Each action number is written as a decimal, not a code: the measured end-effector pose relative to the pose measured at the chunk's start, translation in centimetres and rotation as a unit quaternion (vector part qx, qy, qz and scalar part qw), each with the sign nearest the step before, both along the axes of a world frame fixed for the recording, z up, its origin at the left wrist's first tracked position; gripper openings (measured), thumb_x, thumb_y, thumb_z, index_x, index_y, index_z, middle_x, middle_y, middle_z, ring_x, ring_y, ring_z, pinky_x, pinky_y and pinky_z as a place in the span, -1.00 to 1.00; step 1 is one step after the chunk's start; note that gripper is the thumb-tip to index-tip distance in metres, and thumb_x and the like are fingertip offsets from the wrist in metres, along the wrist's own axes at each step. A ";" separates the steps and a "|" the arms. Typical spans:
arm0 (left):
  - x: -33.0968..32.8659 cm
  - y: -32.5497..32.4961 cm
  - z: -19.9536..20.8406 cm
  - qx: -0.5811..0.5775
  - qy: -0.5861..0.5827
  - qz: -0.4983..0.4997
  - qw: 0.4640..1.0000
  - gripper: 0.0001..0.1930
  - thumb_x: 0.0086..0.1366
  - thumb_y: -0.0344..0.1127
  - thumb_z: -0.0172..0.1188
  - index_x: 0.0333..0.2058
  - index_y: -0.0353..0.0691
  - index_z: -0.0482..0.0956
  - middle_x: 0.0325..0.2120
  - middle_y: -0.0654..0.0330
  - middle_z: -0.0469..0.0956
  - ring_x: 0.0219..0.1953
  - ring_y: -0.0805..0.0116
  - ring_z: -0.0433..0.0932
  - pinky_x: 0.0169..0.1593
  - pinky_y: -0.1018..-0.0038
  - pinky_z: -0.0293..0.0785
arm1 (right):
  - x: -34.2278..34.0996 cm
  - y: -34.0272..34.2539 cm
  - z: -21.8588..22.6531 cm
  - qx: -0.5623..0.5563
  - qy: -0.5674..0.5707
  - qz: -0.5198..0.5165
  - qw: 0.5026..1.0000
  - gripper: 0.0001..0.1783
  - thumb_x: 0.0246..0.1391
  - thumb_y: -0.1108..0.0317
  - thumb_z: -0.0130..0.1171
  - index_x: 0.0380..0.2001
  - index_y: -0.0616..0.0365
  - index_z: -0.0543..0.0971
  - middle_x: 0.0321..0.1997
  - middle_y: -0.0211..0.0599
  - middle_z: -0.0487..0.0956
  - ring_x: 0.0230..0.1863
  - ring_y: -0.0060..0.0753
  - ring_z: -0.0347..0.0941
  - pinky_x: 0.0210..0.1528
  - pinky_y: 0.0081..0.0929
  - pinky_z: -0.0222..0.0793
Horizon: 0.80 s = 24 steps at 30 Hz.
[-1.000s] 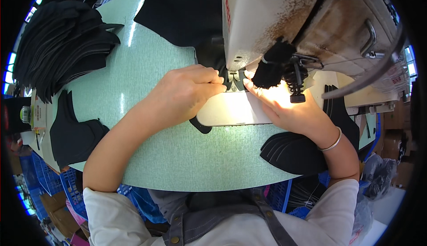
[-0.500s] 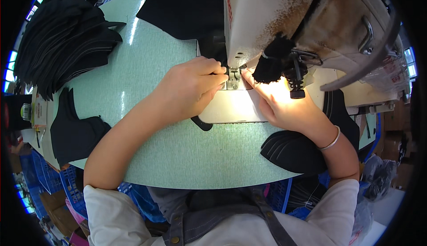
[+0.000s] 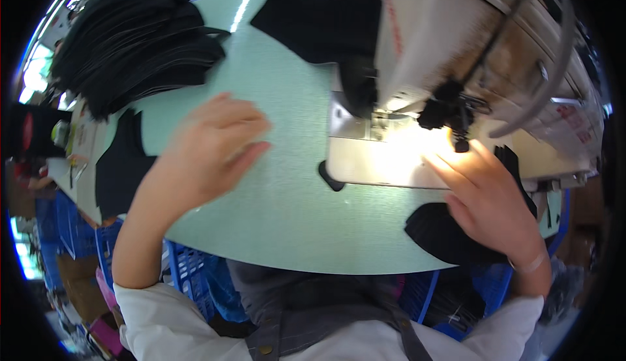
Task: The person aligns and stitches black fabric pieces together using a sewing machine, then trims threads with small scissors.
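My left hand [image 3: 212, 149] is in the air over the pale green table, left of the sewing machine [image 3: 450, 41]. Blurred by motion, it shows half-curled fingers with the thumb apart and nothing visible between them. My right hand [image 3: 486, 198], its fingers stretched out, reaches past the near end of a fanned pile of black cut pieces [image 3: 440, 234] toward the lit machine bed [image 3: 365, 159]. I see nothing held in it. Behind the needle area, a large black piece [image 3: 313, 22] lies on the table. The presser foot [image 3: 379, 126] stands in the lamp's glare.
A tall stack of black pieces [image 3: 143, 41] sits at the far left, and smaller black pieces [image 3: 120, 175] lie near the left edge. A small dark pad [image 3: 330, 175] touches the bed's corner. Blue baskets [image 3: 189, 270] stand below the table [image 3: 280, 224].
My left hand has moved left, away from the presser foot. My right hand has drawn back to the right and nearer me, its fingers straighter. The whole view has shifted and tilted.
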<state>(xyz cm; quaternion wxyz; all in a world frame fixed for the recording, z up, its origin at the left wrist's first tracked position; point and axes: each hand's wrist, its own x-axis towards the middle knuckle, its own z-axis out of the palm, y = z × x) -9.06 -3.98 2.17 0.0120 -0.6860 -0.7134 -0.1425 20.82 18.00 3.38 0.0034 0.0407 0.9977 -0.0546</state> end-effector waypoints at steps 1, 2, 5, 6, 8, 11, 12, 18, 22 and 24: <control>-1.1 -2.8 0.9 -0.024 0.014 0.077 0.997 -0.64 0.09 -0.24 0.34 -0.15 -0.27 0.60 -0.14 0.08 0.58 -0.04 0.06 0.54 0.14 0.16 0.40 | 1.6 -0.6 1.1 0.010 -0.018 -0.026 0.999 -0.47 -0.11 0.43 0.26 0.03 0.23 0.48 0.00 -0.09 0.53 0.12 -0.03 0.41 0.29 -0.09 0.20; -2.2 -5.8 1.7 -0.024 0.037 0.153 0.987 -0.59 0.08 -0.15 0.36 -0.15 -0.28 0.59 -0.15 0.05 0.57 -0.06 0.02 0.54 0.17 0.12 0.38 | 3.0 -0.7 2.0 -0.013 -0.039 -0.044 0.998 -0.45 -0.08 0.38 0.28 0.05 0.24 0.47 0.13 -0.08 0.49 0.23 -0.02 0.35 0.32 -0.05 0.16; -4.5 -13.5 1.3 -0.126 0.075 0.293 0.945 -0.12 -0.13 0.19 0.43 0.14 -0.20 0.45 0.03 -0.08 0.45 0.10 -0.12 0.42 0.20 0.08 0.30 | 7.3 -1.9 2.3 -0.031 -0.061 -0.193 0.979 -0.11 -0.32 0.24 0.42 0.18 0.30 0.39 0.28 0.05 0.37 0.37 0.16 0.18 0.36 -0.03 0.08; -4.7 -15.4 0.5 -0.188 0.044 0.358 0.914 -0.07 -0.15 0.20 0.44 0.19 -0.18 0.41 0.06 -0.09 0.43 0.12 -0.13 0.40 0.21 0.10 0.29 | 8.5 -2.2 1.8 -0.040 -0.060 -0.224 0.972 -0.15 -0.23 0.20 0.36 0.19 0.33 0.38 0.29 0.13 0.34 0.37 0.16 0.18 0.36 -0.04 0.08; -5.1 -17.7 -1.5 -0.084 0.043 0.306 0.947 -0.13 -0.07 0.16 0.40 0.18 -0.18 0.42 0.09 -0.08 0.41 0.12 -0.12 0.42 0.20 0.17 0.33 | 10.6 -2.8 0.3 -0.130 -0.065 -0.268 0.952 0.18 -0.53 0.12 0.47 0.29 0.26 0.25 0.46 0.03 0.11 0.48 0.07 -0.04 0.42 -0.10 -0.01; -5.3 -19.0 -3.5 -0.040 0.116 0.291 0.949 -0.30 0.07 0.08 0.32 0.13 -0.20 0.48 0.06 -0.06 0.45 0.05 -0.07 0.48 0.10 0.20 0.44 | 12.6 -2.7 -1.4 -0.073 -0.077 -0.277 0.955 0.19 -0.57 0.09 0.47 0.27 0.26 0.28 0.44 0.04 0.14 0.47 0.09 -0.01 0.42 -0.10 0.00; -5.4 -19.2 -3.7 -0.035 0.115 0.296 0.948 -0.30 0.07 0.08 0.32 0.13 -0.20 0.48 0.06 -0.06 0.45 0.05 -0.07 0.48 0.10 0.20 0.44 | 13.1 -2.4 -1.7 -0.072 -0.073 -0.273 0.957 0.19 -0.57 0.09 0.47 0.27 0.26 0.28 0.44 0.04 0.14 0.47 0.09 -0.01 0.42 -0.10 0.00; -6.3 -19.6 -3.2 -0.025 0.063 0.283 0.957 -0.31 0.00 0.15 0.28 0.02 -0.23 0.57 0.00 0.01 0.52 0.01 -0.03 0.53 0.05 0.25 0.48 | 14.1 -1.3 -1.7 -0.105 -0.043 -0.225 0.968 0.11 -0.62 0.16 0.47 0.20 0.28 0.37 0.40 0.02 0.23 0.44 0.11 0.05 0.41 -0.10 0.03; -6.8 -19.9 -3.4 0.010 0.088 0.264 0.960 -0.36 -0.02 0.15 0.29 -0.04 -0.18 0.62 -0.05 0.09 0.57 -0.04 0.07 0.56 0.01 0.27 0.52 | 14.6 -1.3 -1.8 -0.091 -0.044 -0.232 0.967 0.01 -0.44 0.09 0.42 0.19 0.27 0.39 0.37 0.04 0.27 0.43 0.12 0.09 0.39 -0.08 0.05; -6.9 -20.0 -3.6 0.019 0.082 0.258 0.962 -0.40 0.02 0.12 0.28 -0.05 -0.19 0.62 -0.06 0.08 0.57 -0.03 0.06 0.56 0.01 0.27 0.52 | 14.9 -1.2 -1.9 -0.085 -0.042 -0.228 0.969 -0.05 -0.34 0.06 0.38 0.19 0.28 0.39 0.36 0.05 0.28 0.42 0.13 0.11 0.39 -0.07 0.05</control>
